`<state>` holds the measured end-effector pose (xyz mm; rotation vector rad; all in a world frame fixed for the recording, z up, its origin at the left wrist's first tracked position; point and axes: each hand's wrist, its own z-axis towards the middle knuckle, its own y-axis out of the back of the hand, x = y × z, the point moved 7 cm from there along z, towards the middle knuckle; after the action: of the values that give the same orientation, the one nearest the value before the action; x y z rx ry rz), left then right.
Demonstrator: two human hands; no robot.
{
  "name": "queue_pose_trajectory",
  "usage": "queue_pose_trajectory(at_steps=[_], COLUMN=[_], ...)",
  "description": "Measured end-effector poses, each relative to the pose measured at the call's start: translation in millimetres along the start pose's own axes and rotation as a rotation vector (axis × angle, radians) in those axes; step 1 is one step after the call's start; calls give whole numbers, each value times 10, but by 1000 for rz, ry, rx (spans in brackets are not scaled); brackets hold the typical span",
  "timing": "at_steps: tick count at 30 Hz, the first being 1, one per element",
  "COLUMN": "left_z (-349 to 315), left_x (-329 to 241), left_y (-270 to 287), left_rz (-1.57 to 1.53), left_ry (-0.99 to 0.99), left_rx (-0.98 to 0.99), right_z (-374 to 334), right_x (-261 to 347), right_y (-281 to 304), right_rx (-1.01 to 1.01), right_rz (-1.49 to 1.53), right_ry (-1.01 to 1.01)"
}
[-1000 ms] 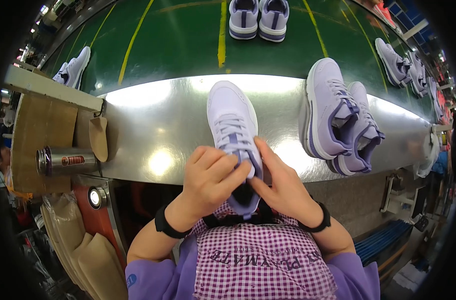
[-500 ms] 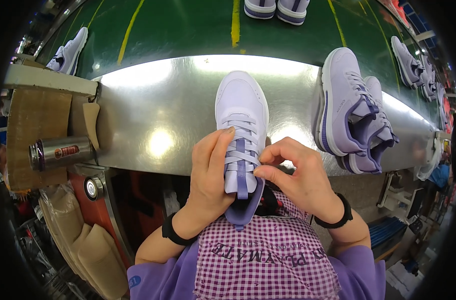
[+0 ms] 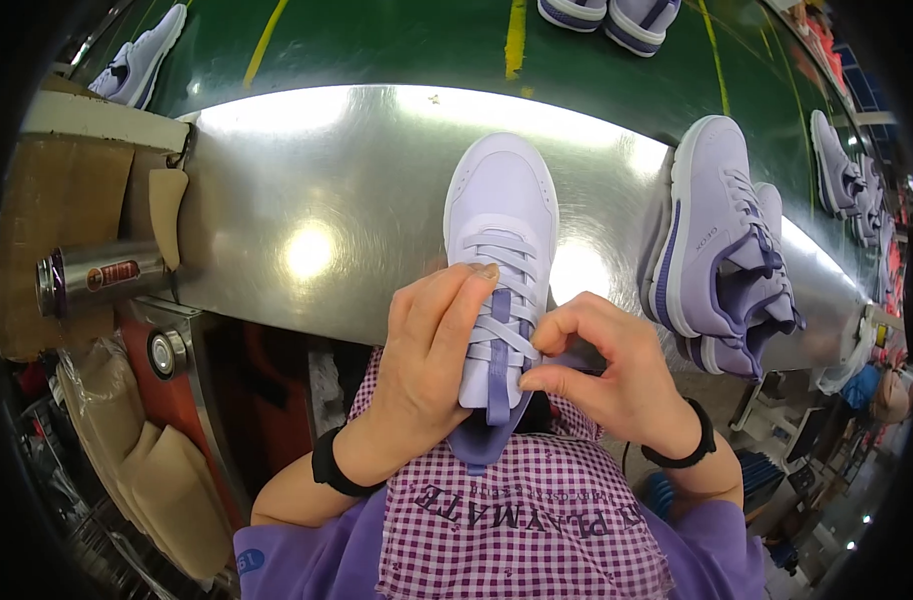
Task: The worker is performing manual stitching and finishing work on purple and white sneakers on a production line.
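The shoe (image 3: 507, 220), lavender with a pale sole rim, is positioned in front of the person, toe pointing away. Its toe section lies over the metal worktop (image 3: 347, 200); its heel section extends past the near edge and meets the checked apron (image 3: 517, 535) in the view. Whether the sole bears on the worktop cannot be determined.

The left hand (image 3: 422, 350) is clamped on the shoe: the palm lies along the left side and the fingertips press onto the laces (image 3: 495, 335). The right hand (image 3: 617, 365) is at the opposite edge of the lacing, thumb and forefinger bent toward each other at the collar. Whether these two digits grip a lace cannot be determined. The hands are apart, one on each side of the tongue. A dark purple pull loop (image 3: 498, 390) runs down the tongue between them. Each wrist carries a black band (image 3: 686, 440).

To the right, a matching pair of shoes (image 3: 709, 235) stands on the worktop, toes pointing away. Beyond the far edge is a green surface (image 3: 377, 55) with yellow lines, carrying further shoes. At left, a metal flask (image 3: 107, 275) lies on its side near a tan, tongue-shaped piece (image 3: 167, 215).
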<state>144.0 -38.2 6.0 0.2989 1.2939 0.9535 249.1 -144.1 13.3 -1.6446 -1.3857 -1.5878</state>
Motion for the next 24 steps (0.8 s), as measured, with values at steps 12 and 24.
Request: queue_pose_trajectory(at_steps=[12, 24], left_z=[3, 25], left_x=[5, -67], left_y=[-22, -107], left_rz=[-13, 3], left_ry=[3, 29], left_rx=[-8, 3], right_z=[14, -9], right_x=[-370, -304], right_y=[-64, 82], right_rx=[294, 229], right_rz=[823, 536], right_ry=[-323, -172])
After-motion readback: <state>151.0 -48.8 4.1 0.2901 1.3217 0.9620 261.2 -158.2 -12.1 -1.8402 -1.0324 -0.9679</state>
